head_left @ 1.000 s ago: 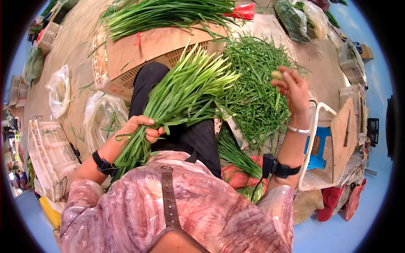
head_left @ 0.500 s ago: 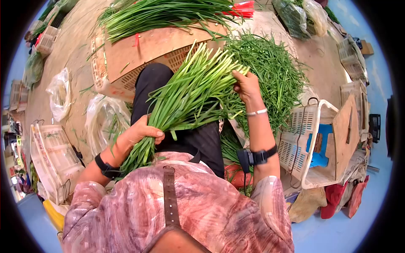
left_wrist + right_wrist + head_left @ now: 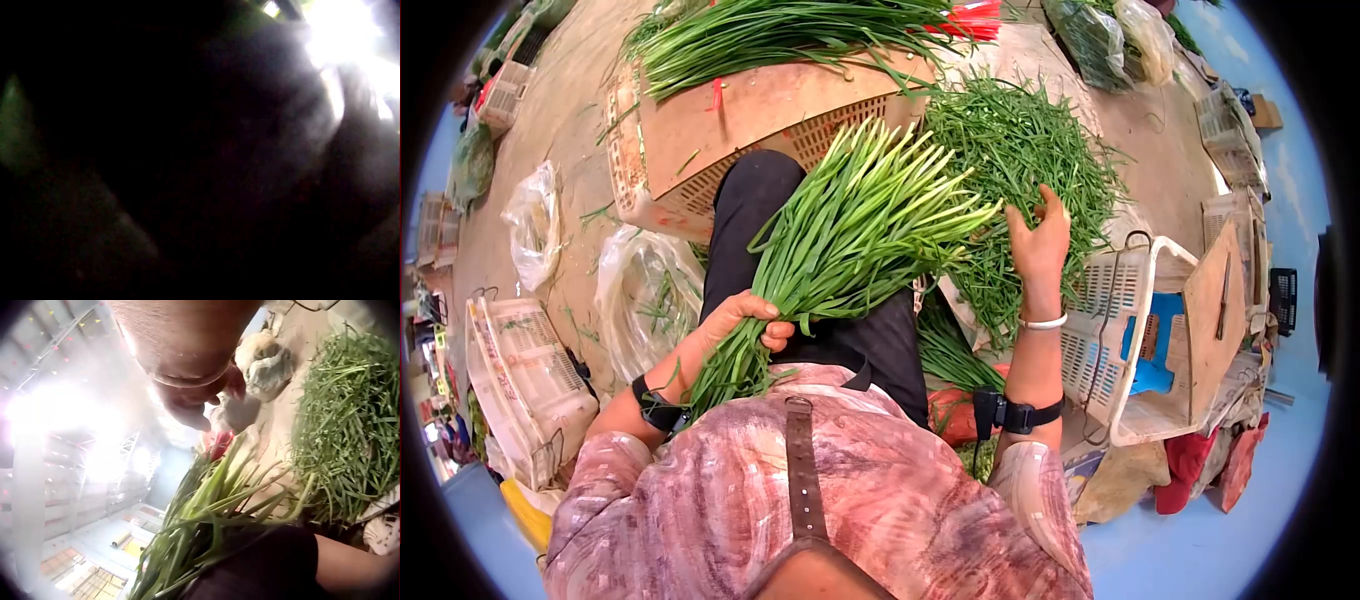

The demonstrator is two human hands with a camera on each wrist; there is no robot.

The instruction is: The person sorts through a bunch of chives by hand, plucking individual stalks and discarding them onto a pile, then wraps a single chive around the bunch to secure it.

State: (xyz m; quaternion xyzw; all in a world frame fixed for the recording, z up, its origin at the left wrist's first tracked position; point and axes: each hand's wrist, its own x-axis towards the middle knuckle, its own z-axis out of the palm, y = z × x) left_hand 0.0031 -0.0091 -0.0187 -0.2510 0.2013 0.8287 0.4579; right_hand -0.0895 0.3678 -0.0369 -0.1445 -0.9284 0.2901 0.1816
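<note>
A thick bunch of long green stalks [image 3: 850,220] lies slantwise over the person's dark-trousered lap, pale ends toward the upper right. The left hand [image 3: 745,318] grips it near the leafy lower end, thumb across the top. Just right of the pale ends, the right hand [image 3: 1040,240] is raised with fingers spread and loosely bent, holding nothing visible. The right wrist view shows that hand [image 3: 200,403] above the bunch [image 3: 212,519]. The left wrist view is too dark to make out anything.
A heap of loose green leaves [image 3: 1020,190] lies on the right. Ahead, an upturned crate with a board [image 3: 780,110] bears more long stalks [image 3: 800,35] and red strips [image 3: 972,20]. A white crate [image 3: 1120,340] stands at right, another [image 3: 530,370] at left, near plastic bags [image 3: 645,285].
The right hand came in from the heap, touched the pale ends of the bunch, then moved back to the right, off them. The left hand has kept its grip.
</note>
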